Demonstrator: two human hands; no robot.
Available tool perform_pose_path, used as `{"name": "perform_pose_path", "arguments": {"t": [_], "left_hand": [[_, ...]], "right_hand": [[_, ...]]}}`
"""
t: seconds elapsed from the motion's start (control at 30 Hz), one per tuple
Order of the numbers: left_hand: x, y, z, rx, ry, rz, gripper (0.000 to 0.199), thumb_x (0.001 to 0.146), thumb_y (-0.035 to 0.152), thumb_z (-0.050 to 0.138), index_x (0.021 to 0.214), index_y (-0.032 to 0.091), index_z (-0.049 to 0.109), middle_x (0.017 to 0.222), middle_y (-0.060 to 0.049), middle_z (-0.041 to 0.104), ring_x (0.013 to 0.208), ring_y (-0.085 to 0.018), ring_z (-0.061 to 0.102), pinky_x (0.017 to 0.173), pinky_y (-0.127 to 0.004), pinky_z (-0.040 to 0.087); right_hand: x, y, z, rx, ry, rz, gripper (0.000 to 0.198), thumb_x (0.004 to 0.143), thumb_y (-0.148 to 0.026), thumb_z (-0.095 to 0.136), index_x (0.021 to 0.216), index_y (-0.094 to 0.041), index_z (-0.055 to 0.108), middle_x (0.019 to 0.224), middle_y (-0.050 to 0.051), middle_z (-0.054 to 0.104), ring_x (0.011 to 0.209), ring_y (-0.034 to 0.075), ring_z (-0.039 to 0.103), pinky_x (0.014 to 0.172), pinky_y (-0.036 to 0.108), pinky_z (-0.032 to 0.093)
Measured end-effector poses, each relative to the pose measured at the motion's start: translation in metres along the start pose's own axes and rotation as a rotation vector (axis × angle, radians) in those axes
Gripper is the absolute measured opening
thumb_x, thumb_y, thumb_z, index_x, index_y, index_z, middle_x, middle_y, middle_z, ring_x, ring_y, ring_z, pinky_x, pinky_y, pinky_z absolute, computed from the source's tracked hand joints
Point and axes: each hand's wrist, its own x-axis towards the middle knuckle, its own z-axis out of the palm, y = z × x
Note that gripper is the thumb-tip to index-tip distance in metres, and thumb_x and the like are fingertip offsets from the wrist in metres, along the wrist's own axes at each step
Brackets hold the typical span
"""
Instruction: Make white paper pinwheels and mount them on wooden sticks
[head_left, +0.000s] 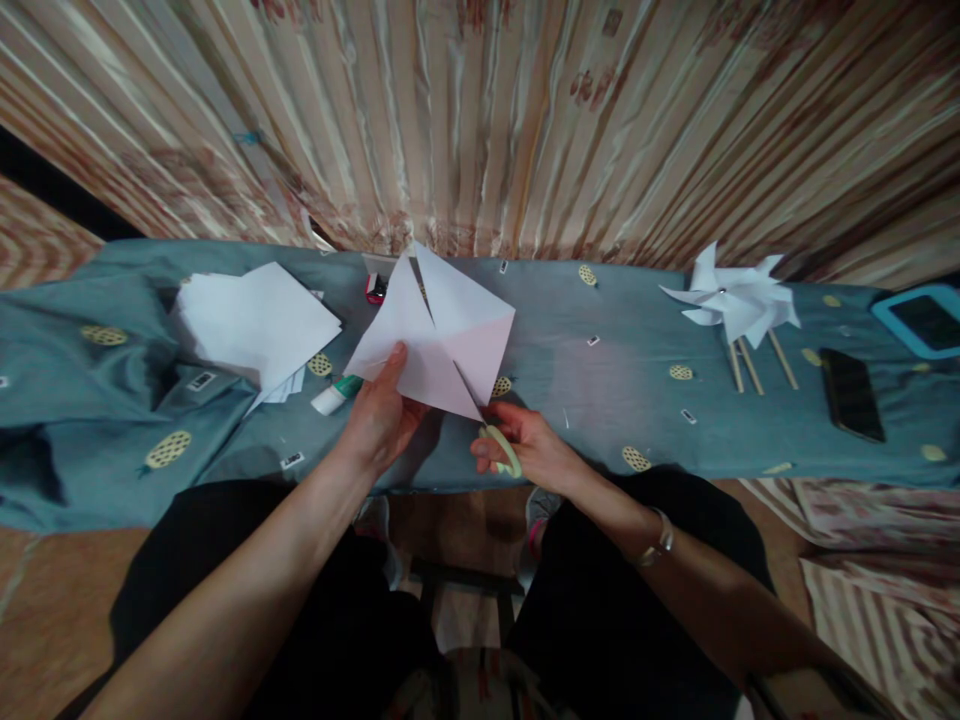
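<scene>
A square white sheet of paper is pinched at its left side by my left hand, thumb on top and fingers beneath. One slit runs inward from its far corner toward the middle. My right hand grips a pair of scissors with pale yellow-green handles. Their blades lie at the near corner of the paper, along a second slit that points toward the centre. Part of the blades is hidden by the sheet. Just left of my left hand lies a glue stick with a green and white body.
A stack of white paper lies on the left of the blue-green cloth. Behind the sheet is a small red object. At right are paper pinwheels on sticks, a dark phone and a blue-framed device. A curtain hangs behind.
</scene>
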Motion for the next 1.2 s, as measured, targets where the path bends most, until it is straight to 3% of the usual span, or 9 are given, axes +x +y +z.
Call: {"name": "perform_pose_path", "arguments": {"t": [0.47, 1.2], "left_hand": [[-0.0049, -0.0018, 0.0032, 0.015, 0.012, -0.040, 0.012, 0.095, 0.018, 0.049, 0.100, 0.019, 0.060, 0.085, 0.000, 0.069, 0.070, -0.011, 0.066, 0.063, -0.021, 0.057], [-0.0049, -0.0044, 0.0022, 0.040, 0.006, -0.047, 0.013, 0.095, 0.019, 0.049, 0.101, 0.019, 0.061, 0.086, -0.001, 0.068, 0.070, -0.012, 0.065, 0.064, -0.021, 0.056]], "right_hand": [[-0.0012, -0.0033, -0.0006, 0.012, 0.003, -0.009, 0.058, 0.059, -0.046, 0.084, 0.098, -0.018, 0.051, 0.058, -0.004, 0.065, 0.047, 0.008, 0.053, 0.043, 0.019, 0.038], [0.0010, -0.0008, -0.0011, 0.022, 0.006, -0.018, 0.063, 0.062, -0.043, 0.084, 0.110, -0.017, 0.054, 0.057, -0.004, 0.065, 0.047, 0.009, 0.054, 0.045, 0.020, 0.039]]}}
